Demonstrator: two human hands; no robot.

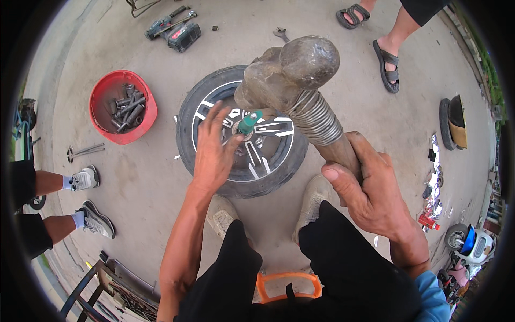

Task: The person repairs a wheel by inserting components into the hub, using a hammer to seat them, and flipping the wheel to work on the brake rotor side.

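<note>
In my right hand (370, 188) is the wooden handle of a heavy, worn hammer (308, 64), its neck wrapped in coiled wire. The hammer head is raised over the far right part of a wheel (252, 185) lying flat on the ground, hiding some of it. The wheel has a black tyre and a black-and-silver spoked rim. At its hub stands a green piece (249, 122) with a metal end, like a tool handle seen from above. Just left of this green piece is my left hand (214, 150), fingers apart, over the rim. No grip on it shows.
A red bowl-like container (151, 110) of metal sockets stands left of the wheel. Power tools (182, 36) and a wrench (280, 35) lie beyond. People stand at left and far right; their shoes (96, 220) and sandals (387, 67) show. An orange stool (289, 277) is beneath me.
</note>
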